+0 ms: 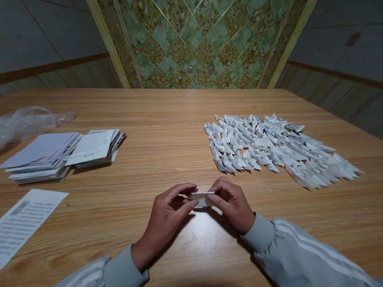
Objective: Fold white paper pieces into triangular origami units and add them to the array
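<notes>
A small folded piece of white paper (202, 200) is held just above the table between my two hands. My left hand (170, 210) pinches its left end between thumb and fingers. On the right end, the thumb and bent fingers of my right hand (230, 199) are closed. The fingertips cover both ends of the paper, so its full shape is hidden. Beyond my right hand lie many small folded paper boats (241, 141), set close together in rows.
Two stacks of paper, one with a lilac sheet (44, 148) on top and one with a printed sheet (93, 146), lie at the left. A single printed sheet (24, 225) lies nearer. Behind is a clear plastic bag (22, 124). A tiled wall stands past the wooden table (163, 128).
</notes>
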Tool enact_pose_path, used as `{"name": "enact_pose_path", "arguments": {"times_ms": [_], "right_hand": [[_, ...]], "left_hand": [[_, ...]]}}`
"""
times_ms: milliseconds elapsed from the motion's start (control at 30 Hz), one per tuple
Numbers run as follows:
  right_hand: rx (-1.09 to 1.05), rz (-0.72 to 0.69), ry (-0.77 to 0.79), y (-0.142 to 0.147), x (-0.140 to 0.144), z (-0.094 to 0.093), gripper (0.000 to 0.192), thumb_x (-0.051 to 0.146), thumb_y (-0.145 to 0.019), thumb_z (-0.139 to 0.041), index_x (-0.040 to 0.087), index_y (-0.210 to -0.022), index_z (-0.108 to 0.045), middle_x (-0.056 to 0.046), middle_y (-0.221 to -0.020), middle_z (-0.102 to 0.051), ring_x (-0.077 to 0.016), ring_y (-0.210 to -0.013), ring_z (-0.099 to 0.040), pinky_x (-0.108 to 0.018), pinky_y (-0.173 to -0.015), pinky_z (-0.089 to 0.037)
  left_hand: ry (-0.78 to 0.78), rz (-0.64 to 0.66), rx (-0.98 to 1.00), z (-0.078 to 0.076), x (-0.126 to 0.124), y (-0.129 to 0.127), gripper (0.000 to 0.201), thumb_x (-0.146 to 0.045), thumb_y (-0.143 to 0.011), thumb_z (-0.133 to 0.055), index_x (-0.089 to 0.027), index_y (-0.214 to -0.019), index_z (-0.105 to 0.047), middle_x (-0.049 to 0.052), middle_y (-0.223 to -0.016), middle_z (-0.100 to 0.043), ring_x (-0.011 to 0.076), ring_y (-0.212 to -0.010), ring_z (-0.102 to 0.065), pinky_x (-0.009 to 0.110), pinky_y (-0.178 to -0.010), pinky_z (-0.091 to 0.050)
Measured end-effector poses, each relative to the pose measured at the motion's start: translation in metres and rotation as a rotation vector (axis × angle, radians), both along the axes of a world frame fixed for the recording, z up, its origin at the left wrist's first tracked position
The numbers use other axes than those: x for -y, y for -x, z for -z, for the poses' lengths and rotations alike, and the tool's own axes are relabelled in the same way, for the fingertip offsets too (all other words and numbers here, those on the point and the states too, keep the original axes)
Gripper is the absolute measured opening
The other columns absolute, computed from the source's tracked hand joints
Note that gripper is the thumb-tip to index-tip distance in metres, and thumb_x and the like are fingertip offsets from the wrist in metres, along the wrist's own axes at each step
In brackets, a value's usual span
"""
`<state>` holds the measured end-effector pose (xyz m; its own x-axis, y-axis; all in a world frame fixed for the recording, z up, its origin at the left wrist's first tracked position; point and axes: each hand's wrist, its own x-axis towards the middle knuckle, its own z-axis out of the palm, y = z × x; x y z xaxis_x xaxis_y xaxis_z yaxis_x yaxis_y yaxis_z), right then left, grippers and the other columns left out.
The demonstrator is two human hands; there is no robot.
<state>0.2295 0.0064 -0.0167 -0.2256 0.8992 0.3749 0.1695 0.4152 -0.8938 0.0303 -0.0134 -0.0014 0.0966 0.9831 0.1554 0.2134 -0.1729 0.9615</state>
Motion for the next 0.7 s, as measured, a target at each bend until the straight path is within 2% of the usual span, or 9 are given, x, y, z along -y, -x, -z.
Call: {"name": "enact_pose_path", "arguments": {"times_ms": [67, 133, 233, 333, 433, 533, 700], "right_hand": [[0.079, 0.000, -0.146, 0.000, 0.000, -0.001, 0.017, 0.027, -0.091, -0.065, 0.020, -0.075, -0.064, -0.001, -0.070, -0.061, -0.0168, -0.072, -0.054, -0.029, -0.067, -0.040], [0.118, -0.023, -0.233, 0.000, -0.001, -0.002, 0.017, 0.024, -0.092, -0.064, 0.020, -0.076, -0.065, -0.001, -0.069, -0.063, -0.0173, -0.072, -0.055, -0.030, -0.068, -0.041], [0.151, -0.031, -0.304, -0.001, -0.003, -0.004, 0.014, 0.021, -0.092, -0.065, 0.020, -0.079, -0.065, -0.001, -0.070, -0.064, -0.0174, -0.071, -0.057, -0.030, -0.066, -0.042], [0.197, -0.028, -0.435, -0.006, -0.005, -0.007, 0.008, 0.019, -0.092, -0.066, 0.020, -0.084, -0.066, -0.002, -0.074, -0.066, -0.0177, -0.072, -0.058, -0.032, -0.068, -0.043], [0.304, -0.024, -0.594, -0.010, -0.007, -0.008, 0.006, 0.017, -0.094, -0.062, 0.019, -0.090, -0.066, -0.005, -0.081, -0.069, -0.0195, -0.077, -0.058, -0.034, -0.072, -0.043], [0.480, -0.028, -0.641, -0.011, -0.009, -0.006, 0.010, 0.018, -0.095, -0.059, 0.019, -0.086, -0.064, -0.007, -0.088, -0.071, -0.0210, -0.081, -0.054, -0.035, -0.073, -0.041], [0.725, -0.188, -0.574, -0.011, -0.010, 0.002, 0.013, 0.019, -0.095, -0.056, 0.019, -0.083, -0.063, -0.006, -0.085, -0.068, -0.0204, -0.080, -0.052, -0.033, -0.070, -0.037]], "left_hand": [[-0.103, -0.017, -0.069, 0.001, -0.002, 0.003, 0.005, -0.020, -0.081, -0.074, -0.021, -0.085, -0.077, 0.003, -0.084, -0.076, 0.0169, -0.076, -0.069, 0.024, -0.070, -0.051], [-0.175, 0.005, -0.106, 0.003, -0.004, 0.006, 0.009, -0.017, -0.084, -0.071, -0.020, -0.076, -0.076, 0.001, -0.073, -0.073, 0.0146, -0.067, -0.067, 0.023, -0.064, -0.049], [-0.263, 0.047, -0.114, 0.007, -0.005, 0.009, 0.011, -0.012, -0.085, -0.070, -0.020, -0.078, -0.075, 0.000, -0.070, -0.072, 0.0135, -0.063, -0.065, 0.022, -0.059, -0.047], [-0.434, 0.085, -0.166, 0.009, -0.007, 0.012, 0.009, -0.013, -0.088, -0.069, -0.020, -0.085, -0.073, 0.000, -0.076, -0.072, 0.0139, -0.068, -0.066, 0.023, -0.063, -0.048], [-0.590, 0.094, -0.298, 0.008, -0.010, 0.014, 0.013, -0.015, -0.090, -0.067, -0.020, -0.102, -0.069, 0.004, -0.092, -0.073, 0.0174, -0.086, -0.066, 0.028, -0.078, -0.050], [-0.594, 0.162, -0.475, 0.007, -0.012, 0.014, 0.027, -0.021, -0.089, -0.071, -0.018, -0.114, -0.063, 0.008, -0.106, -0.070, 0.0218, -0.099, -0.061, 0.034, -0.086, -0.048], [-0.489, 0.368, -0.720, 0.013, -0.012, 0.014, 0.026, -0.039, -0.088, -0.071, -0.017, -0.101, -0.064, 0.008, -0.096, -0.068, 0.0249, -0.090, -0.060, 0.038, -0.079, -0.047]]}}
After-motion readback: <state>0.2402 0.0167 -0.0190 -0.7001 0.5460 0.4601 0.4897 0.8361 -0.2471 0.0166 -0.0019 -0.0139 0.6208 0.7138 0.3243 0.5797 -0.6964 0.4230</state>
